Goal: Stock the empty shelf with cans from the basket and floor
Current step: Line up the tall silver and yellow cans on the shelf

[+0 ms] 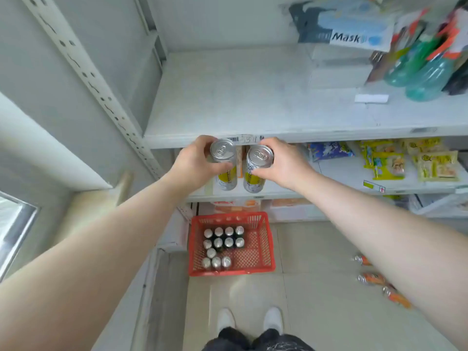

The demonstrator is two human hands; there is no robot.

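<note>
At the bottom centre of the frame, two white shoes [249, 320] on pale floor tiles. Just above, in the lower middle, a red basket [263, 249] on the floor, with about a dozen cans [222, 245] standing upright in its left half; right half bare. At the lower right, three orange cans [372, 278] lying on the floor, partly hidden by the right forearm. In the centre, left hand [195, 162] wrapped around one tall silver-and-yellow can [224, 160], right hand [283, 164] wrapped around a second can [258, 168]; both cans upright, close side by side, just below the front edge of the empty shelf [228, 97]. At the upper right, a mask packet [349, 24] and green bottles [420, 72]. At the middle right, yellow snack packets [410, 160] on a lower shelf.
</note>
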